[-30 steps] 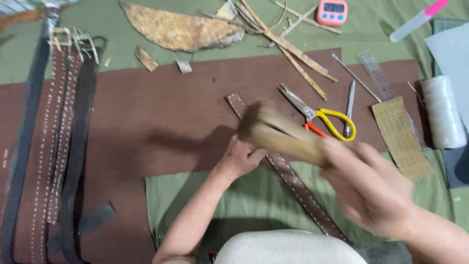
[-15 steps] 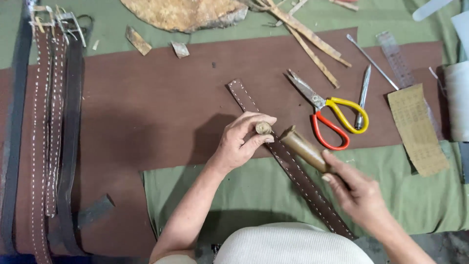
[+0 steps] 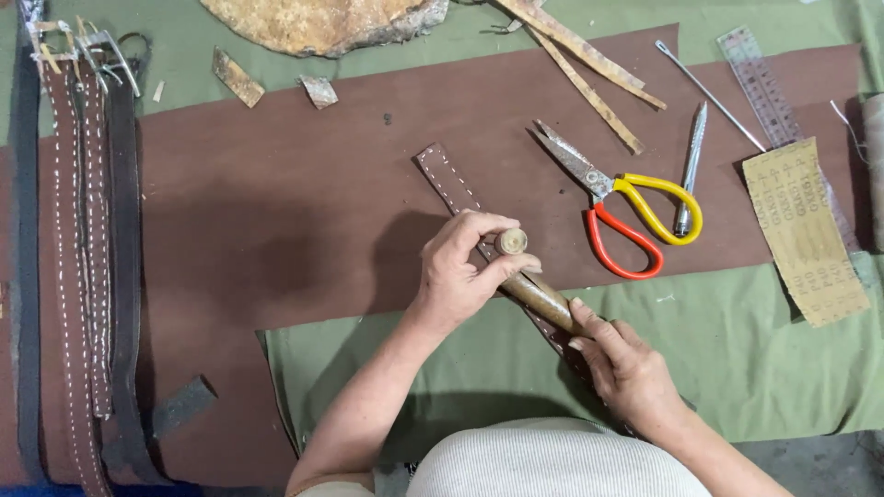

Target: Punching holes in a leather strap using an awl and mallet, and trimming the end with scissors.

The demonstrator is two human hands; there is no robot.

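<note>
Two hands meet over a stitched brown leather strap lying slantwise on the large sheet of brown leather that covers most of the green cloth on the work surface. The strap's far end lies bare near the middle of the sheet; its near part runs under both hands toward the front edge.

Seen from the head camera, the left hand curls its fingers and thumb around the rounded top of a wooden-handled tool, pinching it just below the pale knob. The right hand is closed over the lower part of that same handle, fingers wrapped on it, and rests on the strap where it passes onto the green cloth.

Just right of the hands, scissors with one yellow and one red loop lie on the sheet, a metal awl touching the yellow loop. A strip of sandpaper lies near the right edge, partly over a clear ruler. Several finished belts with white stitching and buckles run along the left edge. A raw hide piece sits at the far edge.
</note>
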